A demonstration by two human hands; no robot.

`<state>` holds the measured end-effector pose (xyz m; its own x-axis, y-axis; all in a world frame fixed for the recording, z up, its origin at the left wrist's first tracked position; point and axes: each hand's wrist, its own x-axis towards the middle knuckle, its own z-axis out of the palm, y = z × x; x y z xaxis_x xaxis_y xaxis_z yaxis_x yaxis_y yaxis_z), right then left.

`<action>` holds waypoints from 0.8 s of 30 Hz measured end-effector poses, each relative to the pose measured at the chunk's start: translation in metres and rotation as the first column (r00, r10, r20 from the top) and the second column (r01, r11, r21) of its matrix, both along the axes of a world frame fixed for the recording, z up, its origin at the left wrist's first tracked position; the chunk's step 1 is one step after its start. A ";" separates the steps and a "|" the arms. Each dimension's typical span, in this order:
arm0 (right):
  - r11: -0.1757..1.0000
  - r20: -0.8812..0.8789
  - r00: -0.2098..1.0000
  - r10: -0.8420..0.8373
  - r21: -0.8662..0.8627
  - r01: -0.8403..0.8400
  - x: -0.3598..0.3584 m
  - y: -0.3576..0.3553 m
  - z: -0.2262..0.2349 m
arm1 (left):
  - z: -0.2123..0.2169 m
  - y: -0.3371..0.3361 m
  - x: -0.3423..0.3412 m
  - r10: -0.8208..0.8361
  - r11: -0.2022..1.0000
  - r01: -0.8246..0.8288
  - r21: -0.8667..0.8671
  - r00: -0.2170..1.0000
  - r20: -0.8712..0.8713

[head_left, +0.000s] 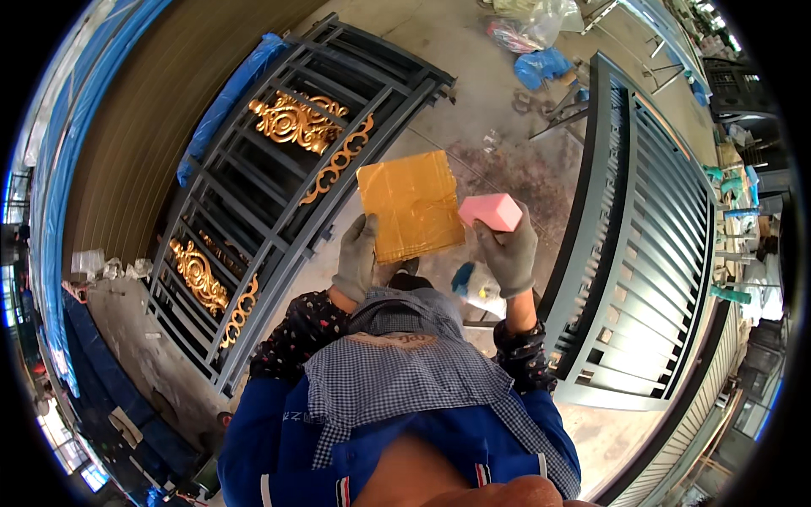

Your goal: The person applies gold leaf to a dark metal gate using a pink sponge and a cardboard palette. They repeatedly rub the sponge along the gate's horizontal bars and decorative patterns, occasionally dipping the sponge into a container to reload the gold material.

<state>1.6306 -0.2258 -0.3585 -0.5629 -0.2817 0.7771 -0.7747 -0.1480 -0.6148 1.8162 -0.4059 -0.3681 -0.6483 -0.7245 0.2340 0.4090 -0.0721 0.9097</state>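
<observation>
My left hand [356, 255], in a grey glove, grips the lower left edge of a flat, gold-coloured piece of cardboard [410, 203]. Its surface is streaked and a little creased, and its top edge tilts. In my right hand [512, 253], also gloved in grey, is a pink sponge block [492, 211]. The thumb presses on the sponge's near side, and the other fingers lie mostly behind it. The sponge is close to the cardboard's right edge; whether they touch I cannot tell.
Left stands a dark grey metal railing [279, 237] with gold scroll ornaments [297, 121]. On the right is a slatted grey metal panel [650, 245]. A white container [483, 291] with a blue-marked side sits below my right hand. Blue plastic wrapping [541, 68] lies on the floor [473, 110] farther off.
</observation>
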 end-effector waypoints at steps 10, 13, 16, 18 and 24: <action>0.820 0.417 0.715 0.562 -0.397 -0.413 -0.127 -0.094 -0.044 | -0.028 -0.113 -0.121 -0.036 0.991 0.050 -0.122 0.993 0.114; 0.796 0.540 0.594 0.596 -0.493 -0.350 -0.159 -0.099 0.082 | 0.124 -0.156 -0.174 -0.138 0.964 0.181 -0.196 0.967 0.212; 0.668 0.563 0.387 0.730 -0.705 -0.236 -0.184 -0.123 0.152 | 0.210 -0.178 -0.215 -0.151 0.946 0.221 -0.237 0.947 0.282; 0.611 0.564 0.244 0.789 -0.760 -0.219 -0.195 -0.113 0.243 | 0.306 -0.176 -0.238 -0.233 0.964 0.257 -0.063 0.938 0.258; 0.482 0.473 0.093 0.876 -0.864 -0.146 -0.262 -0.149 0.281 | 0.340 -0.226 -0.326 -0.332 0.943 0.330 0.040 0.925 0.184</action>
<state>1.3681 -0.3753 -0.0775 -0.7766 -0.6200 0.1116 0.5547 -0.7569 -0.3454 1.4901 -0.6314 -0.0279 -0.8828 -0.4627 0.0818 0.1848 -0.1817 0.9658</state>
